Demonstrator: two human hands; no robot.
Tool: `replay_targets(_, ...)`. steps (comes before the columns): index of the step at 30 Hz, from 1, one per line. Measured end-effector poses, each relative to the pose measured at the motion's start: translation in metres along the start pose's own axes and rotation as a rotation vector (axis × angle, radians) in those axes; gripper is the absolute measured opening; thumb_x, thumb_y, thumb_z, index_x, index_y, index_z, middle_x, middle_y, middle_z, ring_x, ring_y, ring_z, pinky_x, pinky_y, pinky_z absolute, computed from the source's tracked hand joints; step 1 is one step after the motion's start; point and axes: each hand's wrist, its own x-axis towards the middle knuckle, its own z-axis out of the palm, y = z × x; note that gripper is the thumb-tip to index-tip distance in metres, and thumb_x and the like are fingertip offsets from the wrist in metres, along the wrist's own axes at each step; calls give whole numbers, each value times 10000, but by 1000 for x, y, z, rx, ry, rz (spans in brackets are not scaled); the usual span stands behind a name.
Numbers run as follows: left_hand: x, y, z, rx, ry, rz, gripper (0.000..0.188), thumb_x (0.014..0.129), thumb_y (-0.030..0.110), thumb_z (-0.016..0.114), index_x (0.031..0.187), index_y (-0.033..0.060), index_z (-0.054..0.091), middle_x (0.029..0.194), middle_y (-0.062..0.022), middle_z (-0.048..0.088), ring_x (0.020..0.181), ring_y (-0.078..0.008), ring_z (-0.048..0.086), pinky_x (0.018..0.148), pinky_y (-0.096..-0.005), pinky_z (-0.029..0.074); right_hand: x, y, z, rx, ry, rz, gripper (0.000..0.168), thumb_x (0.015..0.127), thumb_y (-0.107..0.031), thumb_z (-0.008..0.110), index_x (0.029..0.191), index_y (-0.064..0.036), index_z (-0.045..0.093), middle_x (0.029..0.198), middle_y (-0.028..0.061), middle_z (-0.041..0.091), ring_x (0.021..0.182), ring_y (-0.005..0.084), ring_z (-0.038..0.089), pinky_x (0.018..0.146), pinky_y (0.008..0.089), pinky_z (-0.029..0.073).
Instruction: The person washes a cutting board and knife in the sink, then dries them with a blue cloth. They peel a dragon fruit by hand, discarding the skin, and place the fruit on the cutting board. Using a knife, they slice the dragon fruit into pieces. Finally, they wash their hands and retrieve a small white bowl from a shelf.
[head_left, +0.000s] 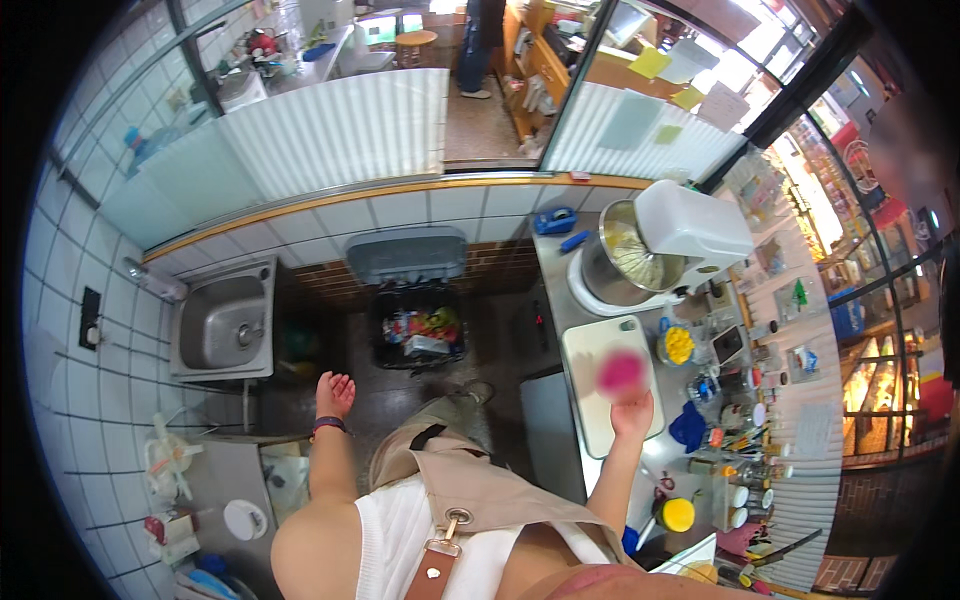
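Observation:
In my right hand (632, 416) is a round bright pink piece (622, 371), blurred, so its material is unclear. It hides most of that hand's fingers. Beneath them lies a cream cutting board (592, 435) with a handle slot, on a steel counter. My left hand (335, 394) hangs out to the left over the floor with nothing in it, palm up and fingers loosely curled. A stand mixer (694, 225) stands beyond the board, its steel bowl (600, 262) holding a pale mixture around the whisk. Right of the board sits a cup of yellow stuff (679, 345).
An open black bin (379, 352) with rubbish stands on the floor ahead, its grey lid (405, 255) raised. A steel sink (217, 330) is at the left wall. Blue cloth (688, 427), jars and a yellow-topped item (677, 514) crowd the counter's right side. Another person's legs (474, 52) show beyond the glass.

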Motion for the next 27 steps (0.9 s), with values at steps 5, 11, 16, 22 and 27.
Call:
replay_targets(5, -1, 106, -160, -288, -165, 241, 240, 851, 313, 572, 732, 105, 577, 703, -69, 648, 628, -230, 620, 589, -330, 531, -18, 63, -70, 93, 216, 216, 403, 970, -349, 368, 844, -54, 612, 705, 34, 612, 621, 181, 565, 587, 319, 483)
replay_targets(11, -58, 150, -154, -409, 56, 365, 215, 849, 287, 593, 883, 75, 590, 842, -85, 668, 737, -240, 648, 685, -334, 545, -20, 176, -38, -169, 185, 420, 331, 948, -298, 412, 850, -65, 625, 730, 35, 624, 630, 174, 565, 579, 306, 470)
replay_targets(16, -65, 227, -165, -296, 124, 510, 166, 847, 229, 568, 838, 65, 592, 780, -67, 659, 671, -197, 645, 619, -298, 544, -50, 306, 86, -376, -162, 660, 211, 920, -239, 507, 888, -67, 624, 757, 37, 619, 665, 163, 561, 623, 306, 483)
replay_targets(22, 44, 384, -191, 53, 296, 689, 228, 852, 181, 490, 684, 48, 568, 610, -76, 591, 448, -157, 543, 404, -277, 442, -59, 433, 145, -508, -237, 432, 229, 919, -279, 526, 930, -58, 587, 771, 43, 579, 683, 152, 546, 607, 267, 478)
replay_targets(27, 145, 482, -218, 362, 282, 708, 207, 883, 220, 535, 768, 50, 561, 613, -74, 575, 456, -162, 554, 396, -283, 454, -103, 516, 153, -761, -139, 701, 220, 940, -256, 501, 925, -56, 593, 757, 62, 633, 620, 169, 576, 582, 299, 490)
